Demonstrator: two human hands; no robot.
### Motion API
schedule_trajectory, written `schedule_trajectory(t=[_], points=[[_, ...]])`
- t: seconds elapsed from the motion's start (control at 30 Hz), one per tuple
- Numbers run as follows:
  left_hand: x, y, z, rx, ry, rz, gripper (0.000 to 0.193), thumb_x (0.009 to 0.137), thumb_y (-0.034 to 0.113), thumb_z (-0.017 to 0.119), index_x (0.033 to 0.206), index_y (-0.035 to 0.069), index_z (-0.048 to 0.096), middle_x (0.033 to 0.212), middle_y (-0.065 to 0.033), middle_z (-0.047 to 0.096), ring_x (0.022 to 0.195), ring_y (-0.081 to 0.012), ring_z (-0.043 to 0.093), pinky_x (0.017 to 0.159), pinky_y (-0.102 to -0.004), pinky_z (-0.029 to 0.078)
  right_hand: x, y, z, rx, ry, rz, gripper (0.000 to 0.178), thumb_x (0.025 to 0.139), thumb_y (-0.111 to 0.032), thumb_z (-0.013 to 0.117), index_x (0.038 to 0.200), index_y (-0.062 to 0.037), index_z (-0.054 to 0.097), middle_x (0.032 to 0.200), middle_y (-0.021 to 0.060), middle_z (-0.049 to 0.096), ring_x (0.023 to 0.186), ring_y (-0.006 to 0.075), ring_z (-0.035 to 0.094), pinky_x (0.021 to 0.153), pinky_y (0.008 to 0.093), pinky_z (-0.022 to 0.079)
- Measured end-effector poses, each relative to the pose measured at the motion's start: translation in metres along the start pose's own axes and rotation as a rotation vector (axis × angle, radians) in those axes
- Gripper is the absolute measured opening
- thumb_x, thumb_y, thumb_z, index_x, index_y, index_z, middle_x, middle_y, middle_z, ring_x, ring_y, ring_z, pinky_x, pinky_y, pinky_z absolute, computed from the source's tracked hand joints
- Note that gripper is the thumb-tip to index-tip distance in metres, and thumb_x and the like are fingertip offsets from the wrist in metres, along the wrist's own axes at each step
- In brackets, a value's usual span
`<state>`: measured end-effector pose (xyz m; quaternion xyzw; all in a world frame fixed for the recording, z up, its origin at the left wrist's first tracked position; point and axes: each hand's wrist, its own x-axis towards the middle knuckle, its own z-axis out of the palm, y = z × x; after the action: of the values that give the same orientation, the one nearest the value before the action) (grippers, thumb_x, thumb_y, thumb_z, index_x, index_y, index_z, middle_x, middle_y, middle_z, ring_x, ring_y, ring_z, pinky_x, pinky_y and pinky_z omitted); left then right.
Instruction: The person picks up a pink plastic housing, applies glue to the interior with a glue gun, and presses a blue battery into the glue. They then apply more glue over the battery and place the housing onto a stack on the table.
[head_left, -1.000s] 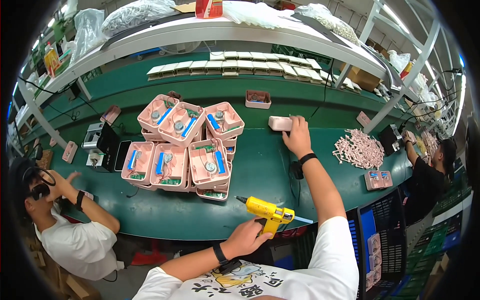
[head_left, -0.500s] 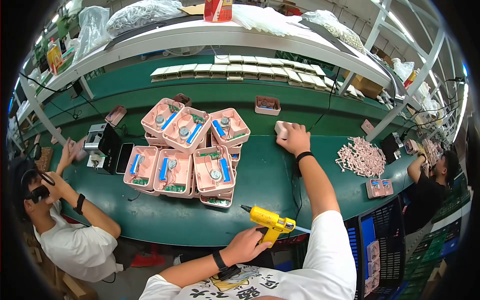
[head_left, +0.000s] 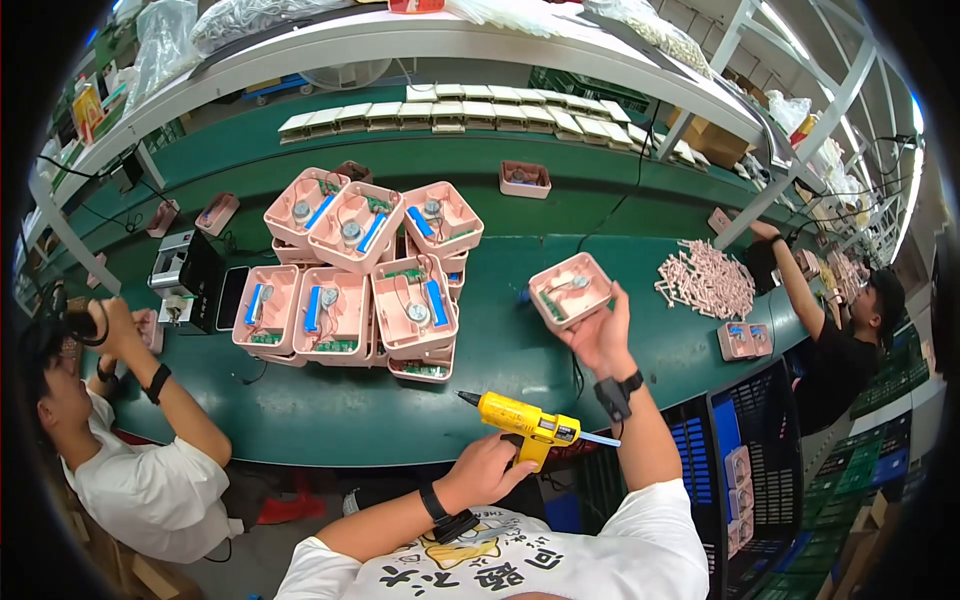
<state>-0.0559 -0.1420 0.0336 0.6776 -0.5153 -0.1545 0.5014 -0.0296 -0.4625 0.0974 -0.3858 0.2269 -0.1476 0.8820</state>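
My right hand point(head_left: 600, 335) holds a pink square housing point(head_left: 569, 290) tilted up above the green bench point(head_left: 330, 410), its open side showing a small motor and wires. My left hand point(head_left: 490, 468) grips a yellow glue gun point(head_left: 525, 422) by the handle, nozzle pointing left, low over the bench's near edge. Left of the held housing stand stacks of several pink housings point(head_left: 365, 275) with blue parts and circuit boards inside.
A heap of small pink pieces point(head_left: 705, 280) lies at the right. One more pink housing point(head_left: 525, 178) sits on the back ledge below a row of pale boxes point(head_left: 450, 110). One person point(head_left: 130, 440) sits at left, another point(head_left: 850, 330) at right. Blue crates point(head_left: 735, 470) stand beside me.
My right hand drew back from the far part of the bench, bringing the pink housing toward me and turning its open side up. The glue gun stayed near the bench's front edge.
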Motion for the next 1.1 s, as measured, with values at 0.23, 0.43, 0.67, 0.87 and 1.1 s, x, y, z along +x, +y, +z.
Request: schedule_trajectory(t=[0.23,0.43,0.67,0.87,1.1], points=[[0.004,0.008,-0.004,-0.025,0.068,-0.034,0.035,0.107,0.032,0.072,0.101,-0.002,0.064,0.098,-0.0258,0.066,0.091,-0.0485,0.065,0.078,-0.0564,0.052,-0.108,0.064,-0.011,-0.010,0.077,0.103,0.070,0.112,-0.050,0.052,0.165,-0.0054,0.045,0.157,0.0192,0.061,0.140,0.0354,0.064,0.119,0.0508,0.051],[0.036,0.020,-0.012,-0.033,0.124,-0.082,0.034,0.108,0.030,0.070,0.100,-0.001,0.061,0.098,-0.0272,0.065,0.090,-0.0497,0.066,0.077,-0.0582,0.052,-0.171,0.099,-0.042,-0.905,0.215,-0.517,0.053,0.116,-0.024,0.060,0.160,0.0026,0.048,0.150,0.0185,0.063,0.138,0.0259,0.064,0.111,0.0404,0.054],[0.073,0.021,-0.005,0.167,-0.097,0.282,0.041,0.101,0.031,0.075,0.126,0.002,0.061,0.114,-0.0215,0.066,0.105,-0.0439,0.065,0.091,-0.0512,0.052,-0.194,0.097,-0.025,-0.535,0.024,-0.520,0.040,0.117,-0.021,0.059,0.149,0.0038,0.058,0.138,0.0161,0.071,0.116,0.0206,0.071,0.103,0.0328,0.055],[0.080,-0.006,-0.036,0.449,0.148,0.021,0.078,0.083,0.038,0.092,0.143,0.003,0.056,0.144,-0.0193,0.061,0.132,-0.0405,0.060,0.110,-0.0491,0.049,-0.200,0.062,-0.035,-0.394,0.160,-0.423,0.033,0.115,-0.018,0.062,0.141,0.0019,0.066,0.127,0.0125,0.077,0.090,0.0131,0.072,0.086,0.0296,0.059],[0.061,-0.026,-0.061,0.232,-0.044,-0.004,0.082,0.076,0.034,0.097,0.142,0.006,0.058,0.153,-0.0182,0.058,0.138,-0.0408,0.059,0.116,-0.0493,0.048,-0.181,0.043,-0.030,-0.916,0.066,-0.061,0.029,0.113,-0.023,0.068,0.129,0.0003,0.073,0.108,0.0073,0.080,0.076,0.0120,0.068,0.069,0.0283,0.055]])
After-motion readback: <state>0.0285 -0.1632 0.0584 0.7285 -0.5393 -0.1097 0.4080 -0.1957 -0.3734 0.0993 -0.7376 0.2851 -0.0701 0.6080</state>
